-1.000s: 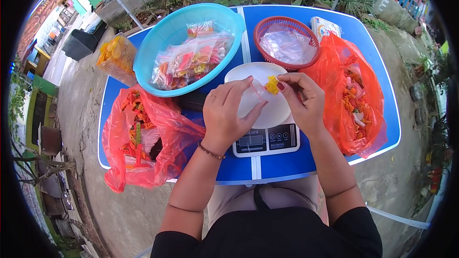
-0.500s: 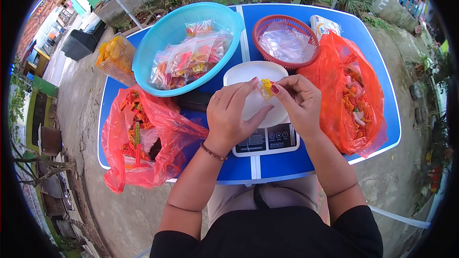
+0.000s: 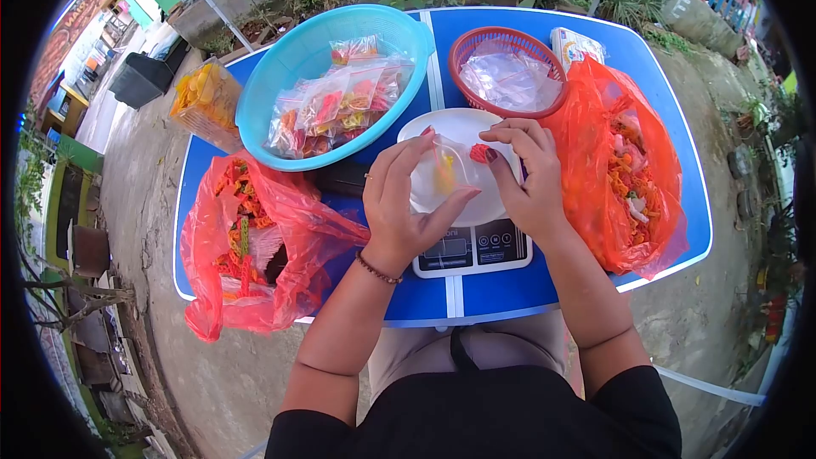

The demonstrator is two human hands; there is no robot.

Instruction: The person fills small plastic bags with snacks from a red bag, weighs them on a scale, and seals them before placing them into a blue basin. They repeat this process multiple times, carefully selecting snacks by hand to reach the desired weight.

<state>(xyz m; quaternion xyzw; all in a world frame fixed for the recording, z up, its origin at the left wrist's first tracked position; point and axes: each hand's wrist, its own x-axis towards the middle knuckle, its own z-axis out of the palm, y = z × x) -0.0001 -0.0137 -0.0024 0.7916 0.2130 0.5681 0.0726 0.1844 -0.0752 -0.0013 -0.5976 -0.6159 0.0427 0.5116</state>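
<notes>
Presently the left hand grips a small clear bag over the white plate on the scale. Right hand pinches a red piece at the bag's mouth; a yellow piece sits inside.

blue table, concrete ground, daylight
</notes>
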